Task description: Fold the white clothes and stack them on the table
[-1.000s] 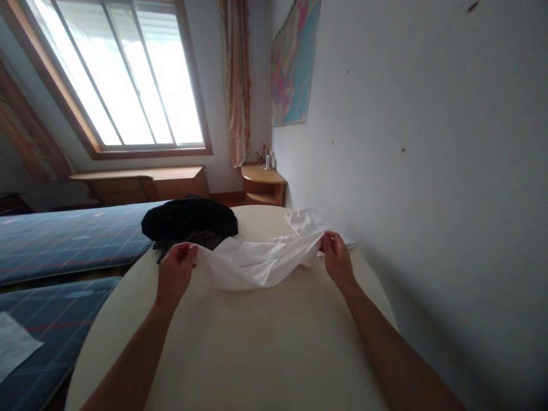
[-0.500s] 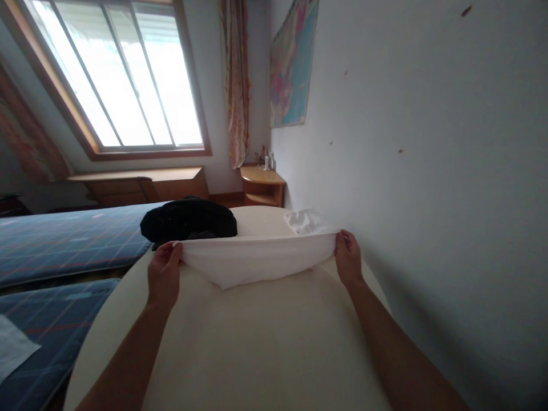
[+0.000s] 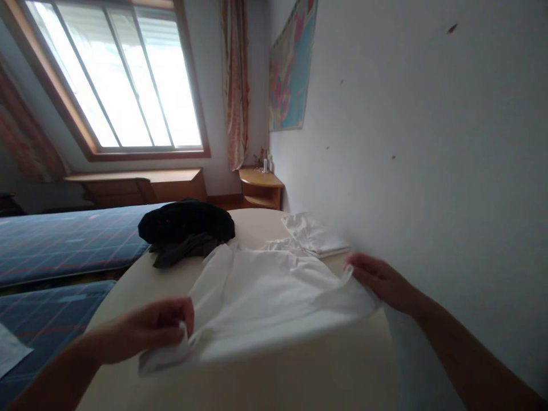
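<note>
A thin white garment lies spread over the pale round table, its near edge lifted and blurred by motion. Its exact kind does not show. My left hand is closed on the near left corner, with a bit of cloth sticking out between thumb and fingers. At the near right corner, my right hand pinches the cloth by its edge. The far end of the garment rests in small wrinkles on the tabletop.
Folded white cloth lies at the table's far right, by the wall. A black and dark grey heap of fabric sits at the far left. Blue plaid mattresses flank the table's left side. A wooden corner shelf stands beyond.
Both hands have moved nearer and farther apart, the left one lower. The garment, held up as a folded strip before, is now spread across the table.
</note>
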Action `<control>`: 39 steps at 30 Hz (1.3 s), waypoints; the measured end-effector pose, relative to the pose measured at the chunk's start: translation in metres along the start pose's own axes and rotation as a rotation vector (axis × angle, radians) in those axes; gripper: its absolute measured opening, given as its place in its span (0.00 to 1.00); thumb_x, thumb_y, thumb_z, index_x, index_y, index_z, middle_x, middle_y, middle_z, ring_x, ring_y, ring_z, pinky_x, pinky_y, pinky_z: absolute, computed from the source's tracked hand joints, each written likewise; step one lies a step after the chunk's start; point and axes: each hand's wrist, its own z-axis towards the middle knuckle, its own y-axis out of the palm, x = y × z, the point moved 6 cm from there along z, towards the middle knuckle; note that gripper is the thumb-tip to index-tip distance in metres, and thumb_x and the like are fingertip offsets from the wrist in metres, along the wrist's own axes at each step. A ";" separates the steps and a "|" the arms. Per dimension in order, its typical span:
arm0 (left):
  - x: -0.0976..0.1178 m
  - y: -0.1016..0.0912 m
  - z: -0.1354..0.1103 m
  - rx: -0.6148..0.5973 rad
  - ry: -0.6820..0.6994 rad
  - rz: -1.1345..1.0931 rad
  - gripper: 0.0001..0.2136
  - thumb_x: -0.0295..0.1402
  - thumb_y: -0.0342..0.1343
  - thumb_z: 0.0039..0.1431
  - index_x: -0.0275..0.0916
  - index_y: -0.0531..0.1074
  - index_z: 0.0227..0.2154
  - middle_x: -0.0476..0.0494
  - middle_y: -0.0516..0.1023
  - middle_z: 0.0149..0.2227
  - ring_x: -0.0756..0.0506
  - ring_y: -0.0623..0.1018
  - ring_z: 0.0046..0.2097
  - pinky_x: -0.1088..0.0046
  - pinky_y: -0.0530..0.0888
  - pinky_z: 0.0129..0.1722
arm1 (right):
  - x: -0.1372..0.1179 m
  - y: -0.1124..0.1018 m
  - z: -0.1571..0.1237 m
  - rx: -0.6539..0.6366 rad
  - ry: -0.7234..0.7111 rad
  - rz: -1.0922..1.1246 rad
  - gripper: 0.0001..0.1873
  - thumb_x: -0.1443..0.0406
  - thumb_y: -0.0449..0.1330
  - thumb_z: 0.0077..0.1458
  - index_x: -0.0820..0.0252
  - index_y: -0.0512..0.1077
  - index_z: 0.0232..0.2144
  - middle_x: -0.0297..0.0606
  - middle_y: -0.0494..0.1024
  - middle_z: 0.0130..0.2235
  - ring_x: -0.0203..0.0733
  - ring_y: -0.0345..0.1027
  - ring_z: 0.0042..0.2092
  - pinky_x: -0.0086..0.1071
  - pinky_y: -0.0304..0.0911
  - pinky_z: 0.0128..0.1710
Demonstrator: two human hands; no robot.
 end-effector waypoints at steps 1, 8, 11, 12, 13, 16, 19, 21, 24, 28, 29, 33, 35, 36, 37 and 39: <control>-0.008 0.019 -0.010 -0.233 -0.070 0.072 0.14 0.47 0.67 0.42 0.42 0.78 0.27 0.50 0.74 0.25 0.49 0.71 0.27 0.78 0.68 0.25 | 0.005 0.011 -0.013 -0.164 0.083 -0.021 0.25 0.43 0.63 0.50 0.58 0.73 0.32 0.31 0.69 0.25 0.33 0.60 0.25 0.26 0.58 0.22; -0.031 0.067 -0.010 -0.560 -0.164 0.103 0.15 0.44 0.59 0.53 0.43 0.77 0.40 0.45 0.81 0.37 0.45 0.79 0.35 0.72 0.74 0.32 | 0.028 0.070 -0.066 -0.886 0.375 -0.068 0.22 0.47 0.64 0.53 0.59 0.76 0.38 0.35 0.75 0.29 0.39 0.71 0.30 0.31 0.68 0.32; -0.022 0.054 0.019 -0.126 0.084 0.331 0.14 0.41 0.53 0.61 0.42 0.75 0.44 0.42 0.79 0.44 0.43 0.79 0.43 0.67 0.76 0.42 | 0.026 0.071 -0.043 -0.640 0.125 -0.287 0.17 0.52 0.62 0.55 0.60 0.77 0.36 0.38 0.77 0.34 0.40 0.70 0.34 0.31 0.66 0.36; -0.019 0.055 0.023 -0.054 0.158 0.399 0.14 0.39 0.53 0.62 0.43 0.74 0.47 0.41 0.78 0.49 0.42 0.78 0.47 0.65 0.75 0.48 | 0.025 0.072 -0.038 -0.556 0.050 -0.364 0.15 0.54 0.63 0.55 0.59 0.78 0.37 0.38 0.77 0.35 0.40 0.69 0.35 0.30 0.65 0.37; -0.018 0.058 0.025 -0.030 0.225 0.459 0.15 0.38 0.54 0.61 0.45 0.73 0.50 0.40 0.76 0.53 0.41 0.76 0.52 0.62 0.73 0.53 | 0.025 0.074 -0.034 -0.508 -0.003 -0.423 0.14 0.55 0.64 0.54 0.59 0.78 0.37 0.38 0.77 0.35 0.39 0.69 0.35 0.30 0.64 0.37; -0.025 0.073 0.022 -0.093 0.355 0.615 0.24 0.34 0.59 0.58 0.52 0.69 0.58 0.44 0.64 0.66 0.37 0.64 0.66 0.54 0.63 0.64 | 0.031 0.090 -0.037 -0.568 -0.047 -0.479 0.16 0.56 0.68 0.49 0.59 0.78 0.38 0.35 0.76 0.33 0.37 0.67 0.33 0.27 0.62 0.34; -0.042 0.077 0.015 -0.121 0.335 0.728 0.34 0.36 0.62 0.56 0.55 0.58 0.66 0.46 0.49 0.72 0.33 0.52 0.70 0.48 0.59 0.66 | 0.036 0.104 -0.048 -0.647 -0.047 -0.533 0.20 0.54 0.71 0.44 0.59 0.78 0.37 0.32 0.74 0.30 0.35 0.65 0.31 0.26 0.58 0.31; -0.051 0.074 0.013 -0.097 0.321 0.786 0.37 0.40 0.61 0.58 0.55 0.52 0.68 0.45 0.42 0.73 0.31 0.47 0.71 0.45 0.57 0.66 | 0.036 0.111 -0.056 -0.659 -0.059 -0.589 0.22 0.54 0.72 0.41 0.59 0.77 0.37 0.31 0.74 0.31 0.35 0.64 0.30 0.27 0.56 0.31; -0.061 0.068 0.017 -0.059 0.323 0.862 0.35 0.47 0.56 0.62 0.55 0.50 0.69 0.46 0.40 0.73 0.29 0.46 0.71 0.44 0.57 0.65 | 0.031 0.123 -0.065 -0.686 -0.090 -0.631 0.22 0.56 0.72 0.40 0.57 0.76 0.39 0.31 0.76 0.32 0.35 0.65 0.30 0.27 0.55 0.31; -0.070 0.060 0.038 0.005 0.318 0.924 0.31 0.52 0.48 0.65 0.53 0.52 0.68 0.43 0.47 0.72 0.30 0.49 0.71 0.45 0.57 0.66 | 0.025 0.129 -0.059 -0.597 -0.119 -0.684 0.10 0.64 0.66 0.48 0.57 0.76 0.36 0.33 0.77 0.33 0.37 0.67 0.33 0.28 0.57 0.35; -0.071 0.058 0.045 0.027 0.316 0.933 0.31 0.52 0.47 0.66 0.52 0.53 0.68 0.43 0.49 0.72 0.30 0.50 0.70 0.46 0.56 0.66 | 0.024 0.127 -0.054 -0.551 -0.115 -0.698 0.08 0.65 0.64 0.49 0.58 0.75 0.35 0.34 0.77 0.34 0.37 0.68 0.34 0.28 0.58 0.36; -0.067 0.051 0.072 0.115 0.293 0.969 0.30 0.49 0.46 0.67 0.47 0.54 0.68 0.38 0.53 0.70 0.30 0.53 0.70 0.47 0.55 0.66 | 0.024 0.112 -0.028 -0.396 -0.133 -0.743 0.04 0.67 0.60 0.54 0.60 0.74 0.34 0.38 0.77 0.37 0.40 0.70 0.38 0.30 0.60 0.40; -0.059 0.051 0.080 0.168 0.285 0.988 0.29 0.48 0.47 0.66 0.43 0.57 0.67 0.34 0.58 0.68 0.30 0.56 0.68 0.47 0.56 0.65 | 0.022 0.106 -0.018 -0.344 -0.143 -0.733 0.06 0.64 0.60 0.56 0.60 0.73 0.36 0.39 0.77 0.39 0.42 0.70 0.40 0.31 0.61 0.42; -0.053 0.051 0.081 0.199 0.285 0.998 0.29 0.47 0.49 0.65 0.42 0.60 0.66 0.33 0.61 0.66 0.30 0.59 0.67 0.48 0.57 0.64 | 0.020 0.106 -0.016 -0.332 -0.150 -0.724 0.07 0.62 0.61 0.57 0.59 0.73 0.37 0.39 0.77 0.40 0.42 0.70 0.41 0.32 0.61 0.43; -0.046 0.053 0.080 0.235 0.283 1.009 0.27 0.45 0.50 0.65 0.41 0.63 0.64 0.32 0.65 0.64 0.30 0.62 0.65 0.49 0.59 0.64 | 0.018 0.107 -0.015 -0.331 -0.165 -0.718 0.09 0.60 0.62 0.57 0.59 0.73 0.38 0.39 0.77 0.41 0.43 0.70 0.42 0.33 0.61 0.45; -0.030 0.056 0.072 0.311 0.260 1.029 0.21 0.41 0.50 0.64 0.39 0.71 0.57 0.32 0.71 0.58 0.32 0.70 0.59 0.52 0.65 0.60 | 0.014 0.115 -0.018 -0.359 -0.213 -0.739 0.11 0.59 0.64 0.56 0.57 0.74 0.39 0.40 0.76 0.44 0.46 0.69 0.46 0.35 0.61 0.49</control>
